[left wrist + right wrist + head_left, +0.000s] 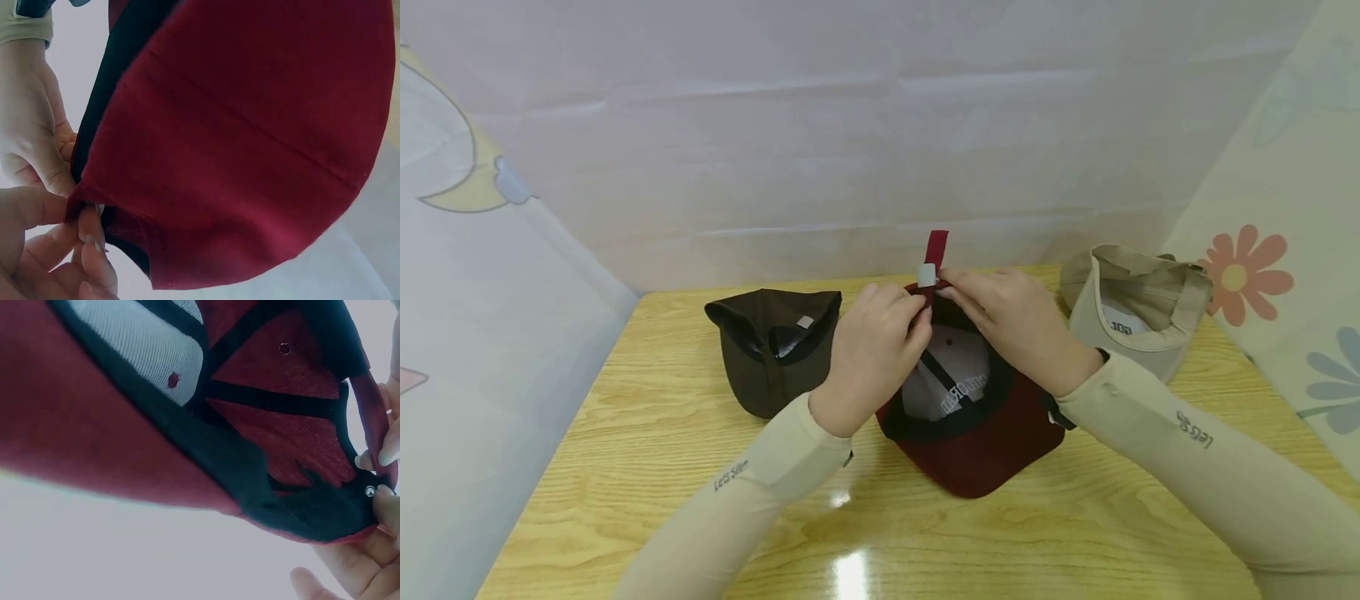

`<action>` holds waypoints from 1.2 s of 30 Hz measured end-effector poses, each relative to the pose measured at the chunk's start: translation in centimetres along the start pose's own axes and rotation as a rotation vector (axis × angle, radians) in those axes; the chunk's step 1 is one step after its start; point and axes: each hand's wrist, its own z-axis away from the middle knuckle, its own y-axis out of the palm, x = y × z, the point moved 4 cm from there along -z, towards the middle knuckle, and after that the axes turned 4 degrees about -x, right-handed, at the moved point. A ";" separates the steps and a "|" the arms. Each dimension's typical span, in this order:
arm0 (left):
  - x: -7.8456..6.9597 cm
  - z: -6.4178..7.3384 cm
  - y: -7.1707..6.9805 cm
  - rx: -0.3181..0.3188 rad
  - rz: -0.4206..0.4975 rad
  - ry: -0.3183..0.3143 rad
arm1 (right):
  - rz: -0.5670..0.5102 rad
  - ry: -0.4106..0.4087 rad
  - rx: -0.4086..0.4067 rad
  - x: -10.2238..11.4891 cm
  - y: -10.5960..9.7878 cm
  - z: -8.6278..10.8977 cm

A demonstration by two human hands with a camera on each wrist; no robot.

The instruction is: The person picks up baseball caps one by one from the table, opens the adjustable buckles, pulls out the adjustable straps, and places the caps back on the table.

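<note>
A dark red baseball cap (973, 462) tilts over the table, its inside and white inner panel facing me and its brim toward me. From its back edge a red strap (937, 247) sticks up through a pale buckle (927, 275). My left hand (880, 346) pinches the strap just below the buckle. On the other side, my right hand (1018, 321) pinches the cap's back edge beside the buckle. The left wrist view shows the cap's red crown (250, 137) from outside. In the right wrist view, a metal snap (370, 491) shows near the fingertips.
A dark brown cap (767, 346) sits on the wooden table (647, 467) to the left. At the back right stands a beige cap (1157, 308). A pale cloth (775, 150) hangs behind the table, with printed sheets on both sides.
</note>
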 end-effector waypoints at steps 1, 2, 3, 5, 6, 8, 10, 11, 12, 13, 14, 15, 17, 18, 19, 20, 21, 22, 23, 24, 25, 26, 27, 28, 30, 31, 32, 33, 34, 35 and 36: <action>-0.1 0.0 0.0 -0.003 -0.006 0.009 | 0.003 -0.005 0.003 0.0 0.0 0.0; -0.1 0.0 0.0 -0.005 -0.012 0.015 | 0.006 -0.009 0.006 0.0 0.0 0.0; -0.1 0.1 -0.1 -0.006 -0.016 0.019 | 0.008 -0.013 0.008 0.0 0.1 0.0; -0.2 0.1 -0.1 -0.005 -0.023 0.027 | 0.015 -0.017 0.011 0.1 0.1 0.0; -0.3 0.1 -0.1 -0.003 -0.024 0.030 | 0.019 -0.016 0.011 0.1 0.1 0.0; -0.4 0.0 -0.1 0.002 -0.024 0.035 | 0.027 -0.011 0.007 0.1 0.1 0.0; -0.5 0.0 -0.1 0.008 -0.025 0.038 | 0.032 -0.005 0.003 0.1 0.1 -0.1; -0.6 0.0 -0.1 0.011 -0.025 0.038 | 0.032 -0.002 0.001 0.1 0.0 -0.1; -0.6 0.1 -0.1 0.014 -0.025 0.038 | 0.034 -0.002 -0.002 0.1 0.0 -0.1; -0.6 0.1 -0.2 0.015 -0.026 0.038 | 0.036 -0.003 -0.004 0.1 0.0 -0.1; -0.6 0.1 -0.1 0.015 -0.028 0.036 | 0.038 -0.005 -0.006 0.1 0.0 -0.1; -0.6 0.1 -0.1 0.014 -0.029 0.033 | 0.035 -0.007 -0.005 0.1 0.0 -0.1; -0.6 0.1 -0.1 0.012 -0.030 0.026 | 0.033 -0.010 -0.004 0.2 0.0 -0.1; -0.5 0.1 -0.1 0.009 -0.025 0.020 | 0.036 -0.010 -0.003 0.2 0.0 -0.1; -0.5 0.1 -0.1 0.005 -0.017 0.014 | 0.037 -0.012 -0.001 0.2 0.0 -0.1; -0.5 0.1 -0.1 0.001 -0.010 0.006 | 0.038 -0.012 -0.001 0.2 0.0 -0.1; -0.4 0.1 -0.2 -0.003 -0.006 0.001 | 0.039 -0.012 0.001 0.2 0.0 -0.1; -0.4 0.2 -0.2 -0.008 -0.003 -0.003 | 0.043 -0.014 0.001 0.2 0.0 -0.1; -0.4 0.2 -0.2 -0.012 -0.001 -0.007 | 0.047 -0.016 0.002 0.2 0.1 -0.1; -0.3 0.2 -0.2 -0.017 0.000 -0.008 | 0.052 -0.017 0.003 0.2 0.1 -0.1; -0.3 0.2 -0.2 -0.019 -0.004 -0.008 | 0.055 -0.019 0.003 0.3 0.1 -0.1; -0.2 0.2 -0.2 -0.020 -0.011 -0.007 | 0.057 -0.018 0.004 0.3 0.1 -0.1; -0.3 0.2 -0.3 -0.021 -0.018 -0.004 | 0.059 -0.018 0.007 0.3 0.1 -0.1; -0.2 0.2 -0.3 -0.022 -0.021 -0.001 | 0.060 -0.017 0.008 0.3 0.2 -0.1; -0.2 0.2 -0.3 -0.021 -0.026 0.007 | 0.065 -0.013 0.010 0.3 0.2 -0.1; -0.3 0.3 -0.3 -0.019 -0.028 0.010 | 0.067 -0.009 0.011 0.3 0.2 -0.1; -0.3 0.3 -0.3 -0.018 -0.029 0.014 | 0.069 -0.005 0.012 0.3 0.2 -0.1; -0.3 0.3 -0.3 -0.018 -0.029 0.017 | 0.070 -0.002 0.012 0.3 0.2 -0.1; -0.3 0.3 -0.3 -0.017 -0.029 0.020 | 0.072 0.001 0.011 0.3 0.3 0.0; -0.3 0.3 -0.3 -0.015 -0.030 0.022 | 0.074 0.005 0.011 0.2 0.3 0.0; -0.2 0.4 -0.2 -0.014 -0.030 0.023 | 0.075 0.008 0.010 0.2 0.3 0.0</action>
